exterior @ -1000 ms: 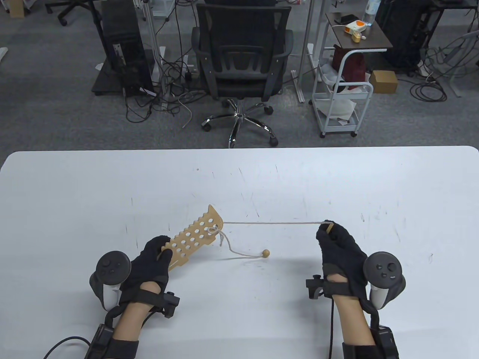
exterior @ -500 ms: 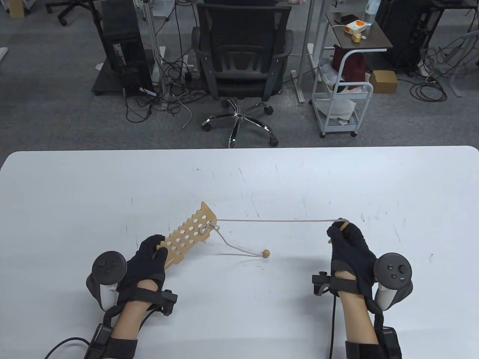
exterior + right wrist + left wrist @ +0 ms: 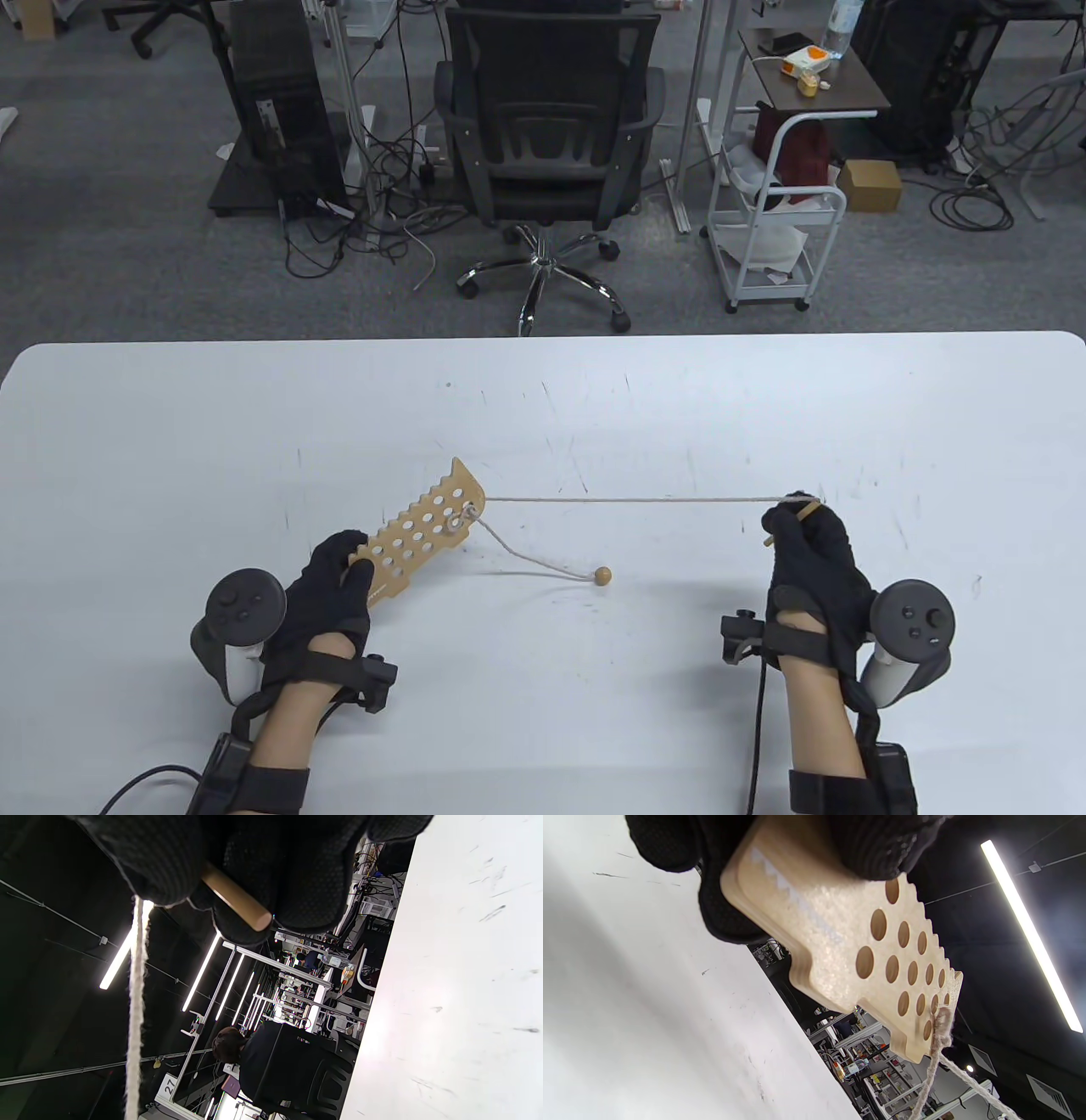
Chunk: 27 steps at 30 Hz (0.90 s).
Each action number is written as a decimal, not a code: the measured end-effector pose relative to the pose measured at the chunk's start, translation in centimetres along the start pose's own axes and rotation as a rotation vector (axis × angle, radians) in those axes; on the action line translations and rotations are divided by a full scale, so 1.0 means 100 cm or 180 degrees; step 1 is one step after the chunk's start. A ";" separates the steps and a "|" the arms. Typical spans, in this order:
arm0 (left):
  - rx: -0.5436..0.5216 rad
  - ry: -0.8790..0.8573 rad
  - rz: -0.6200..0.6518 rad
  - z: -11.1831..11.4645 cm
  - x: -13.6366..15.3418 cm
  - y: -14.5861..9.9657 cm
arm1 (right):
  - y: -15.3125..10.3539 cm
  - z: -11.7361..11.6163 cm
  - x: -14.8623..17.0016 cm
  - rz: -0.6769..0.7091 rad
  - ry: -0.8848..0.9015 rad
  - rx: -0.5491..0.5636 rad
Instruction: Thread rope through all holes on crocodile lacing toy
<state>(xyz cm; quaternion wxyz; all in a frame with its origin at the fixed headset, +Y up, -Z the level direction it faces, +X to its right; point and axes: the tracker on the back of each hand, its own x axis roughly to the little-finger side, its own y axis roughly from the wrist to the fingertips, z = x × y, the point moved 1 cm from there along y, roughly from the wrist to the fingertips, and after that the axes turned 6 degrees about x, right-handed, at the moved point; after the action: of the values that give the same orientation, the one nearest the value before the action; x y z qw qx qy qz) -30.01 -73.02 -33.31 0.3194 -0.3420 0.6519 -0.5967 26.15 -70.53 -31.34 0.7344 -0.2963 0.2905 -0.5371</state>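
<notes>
The right hand [image 3: 806,552], fingers pinching the wooden needle [image 3: 785,519], has pulled the rope [image 3: 636,500] taut rightward. The left hand [image 3: 331,586] grips the crocodile board [image 3: 424,531]; most holes remain unthreaded.

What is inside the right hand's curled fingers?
The right hand pinches a wooden threading stick, its tip poking out below the fingers, with the rope running taut to the crocodile board. The stick's upper end and its join to the rope are covered.
</notes>
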 end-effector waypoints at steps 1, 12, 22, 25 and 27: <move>-0.0005 0.0028 -0.0003 0.000 0.000 0.000 | 0.001 0.001 0.001 -0.0018 0.0005 0.0014; -0.0110 0.0019 -0.0105 -0.008 0.009 0.004 | 0.007 0.011 0.008 -0.0196 0.0167 0.0126; -0.0186 0.0006 -0.0180 -0.013 0.014 0.006 | 0.009 0.016 0.012 -0.0289 0.0261 0.0175; -0.0202 -0.0004 -0.0202 -0.014 0.015 0.006 | 0.010 0.017 0.011 -0.0293 0.0263 0.0173; -0.0213 -0.0008 -0.0217 -0.014 0.015 0.005 | 0.010 0.019 0.009 -0.0283 0.0279 0.0210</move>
<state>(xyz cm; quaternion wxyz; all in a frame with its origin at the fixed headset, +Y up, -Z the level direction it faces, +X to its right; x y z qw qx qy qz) -32.02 -73.42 -33.74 0.2880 -0.3753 0.6591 -0.5846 28.42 -70.94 -30.94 0.7057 -0.2607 0.2910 -0.5910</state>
